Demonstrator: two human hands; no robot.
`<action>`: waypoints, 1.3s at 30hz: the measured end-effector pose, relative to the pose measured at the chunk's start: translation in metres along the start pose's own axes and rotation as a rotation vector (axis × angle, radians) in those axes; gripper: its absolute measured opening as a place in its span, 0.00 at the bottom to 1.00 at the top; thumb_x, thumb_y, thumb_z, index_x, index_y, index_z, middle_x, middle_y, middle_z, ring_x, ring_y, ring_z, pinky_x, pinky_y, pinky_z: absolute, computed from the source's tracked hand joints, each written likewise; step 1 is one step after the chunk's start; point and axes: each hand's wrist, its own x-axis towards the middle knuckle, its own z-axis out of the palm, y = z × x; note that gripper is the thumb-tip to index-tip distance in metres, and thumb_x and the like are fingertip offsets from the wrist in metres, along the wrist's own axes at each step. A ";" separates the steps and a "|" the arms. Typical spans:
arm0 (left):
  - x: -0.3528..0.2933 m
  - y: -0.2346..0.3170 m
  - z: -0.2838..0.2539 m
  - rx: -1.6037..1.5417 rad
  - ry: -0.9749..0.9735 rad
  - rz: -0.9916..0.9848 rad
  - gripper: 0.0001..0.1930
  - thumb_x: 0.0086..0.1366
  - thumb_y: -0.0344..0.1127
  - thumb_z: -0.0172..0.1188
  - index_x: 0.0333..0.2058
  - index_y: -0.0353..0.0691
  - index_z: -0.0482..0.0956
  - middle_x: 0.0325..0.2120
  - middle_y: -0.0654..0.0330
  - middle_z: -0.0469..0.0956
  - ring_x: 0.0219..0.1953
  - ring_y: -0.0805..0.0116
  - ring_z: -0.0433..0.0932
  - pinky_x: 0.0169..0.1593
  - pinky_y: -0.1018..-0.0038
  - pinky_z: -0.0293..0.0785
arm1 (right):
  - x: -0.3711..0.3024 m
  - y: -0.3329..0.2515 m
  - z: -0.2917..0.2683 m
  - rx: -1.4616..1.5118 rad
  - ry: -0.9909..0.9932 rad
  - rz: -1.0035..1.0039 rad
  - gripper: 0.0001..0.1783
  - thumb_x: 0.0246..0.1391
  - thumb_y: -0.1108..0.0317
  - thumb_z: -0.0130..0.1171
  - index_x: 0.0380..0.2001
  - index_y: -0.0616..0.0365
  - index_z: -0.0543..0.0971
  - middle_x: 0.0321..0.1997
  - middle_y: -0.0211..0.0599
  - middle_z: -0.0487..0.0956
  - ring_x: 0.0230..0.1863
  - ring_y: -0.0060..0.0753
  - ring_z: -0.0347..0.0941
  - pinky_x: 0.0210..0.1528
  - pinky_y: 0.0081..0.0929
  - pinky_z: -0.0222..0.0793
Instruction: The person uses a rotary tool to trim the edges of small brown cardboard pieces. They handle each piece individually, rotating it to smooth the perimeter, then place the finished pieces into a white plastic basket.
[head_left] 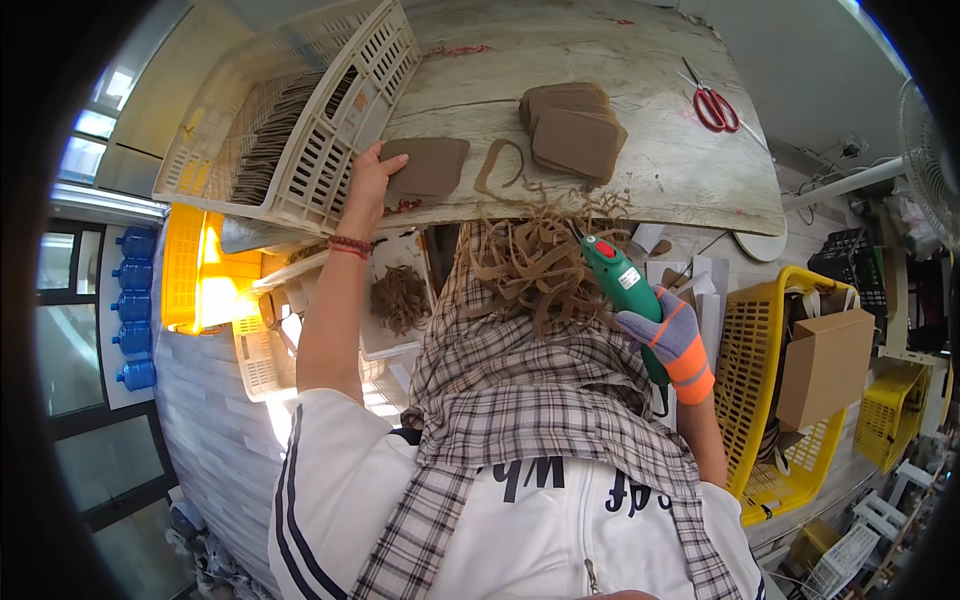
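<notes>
My bare left hand (374, 180) grips the left edge of a small set of brown rounded sheets (433, 166), thumb on top, near the front edge of the table. My right hand (668, 338), in a grey and orange glove, is closed round a green handheld power tool (622, 278) with a red switch. The tool's narrow tip points at a tangle of brown trimmed strips (535, 258) heaped on my plaid apron (530, 385) against the table edge. A stack of similar brown sheets (575, 140) lies farther right, with one curled strip beside it.
Red-handled scissors (714, 106) lie at the table's (660, 60) far right. A white crate (335, 130) holding many brown sheets stands at the left. Below the table are a box of strips (402, 298) and a yellow crate (750, 380) with a cardboard box (824, 362).
</notes>
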 end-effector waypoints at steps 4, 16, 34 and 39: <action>0.003 -0.006 0.037 1.100 0.314 0.785 0.22 0.58 0.35 0.60 0.52 0.40 0.70 0.54 0.52 0.64 0.58 0.54 0.60 0.60 0.56 0.55 | 0.000 0.015 -0.004 -0.011 0.082 -0.051 0.23 0.46 0.63 0.69 0.41 0.65 0.73 0.25 0.32 0.78 0.21 0.16 0.71 0.23 0.15 0.67; -0.010 0.018 0.166 1.114 -0.028 1.143 0.22 0.51 0.31 0.64 0.47 0.40 0.71 0.56 0.54 0.61 0.63 0.55 0.53 0.64 0.53 0.46 | -0.006 0.042 -0.008 -0.068 0.187 -0.062 0.25 0.44 0.60 0.70 0.41 0.65 0.75 0.27 0.32 0.79 0.26 0.16 0.73 0.28 0.17 0.69; -0.095 0.009 0.201 -1.071 -0.238 -0.008 0.16 0.60 0.20 0.55 0.47 0.37 0.69 0.47 0.57 0.73 0.48 0.65 0.74 0.53 0.68 0.71 | 0.003 0.008 0.003 0.044 0.264 -0.121 0.20 0.45 0.61 0.69 0.36 0.63 0.75 0.22 0.28 0.77 0.19 0.15 0.70 0.20 0.16 0.64; -0.100 0.021 0.225 -1.260 -0.163 -0.113 0.16 0.61 0.21 0.54 0.48 0.39 0.69 0.46 0.59 0.73 0.49 0.65 0.73 0.55 0.68 0.70 | 0.001 0.003 0.005 0.137 0.289 -0.122 0.20 0.46 0.62 0.68 0.38 0.63 0.74 0.23 0.29 0.77 0.18 0.15 0.70 0.19 0.15 0.64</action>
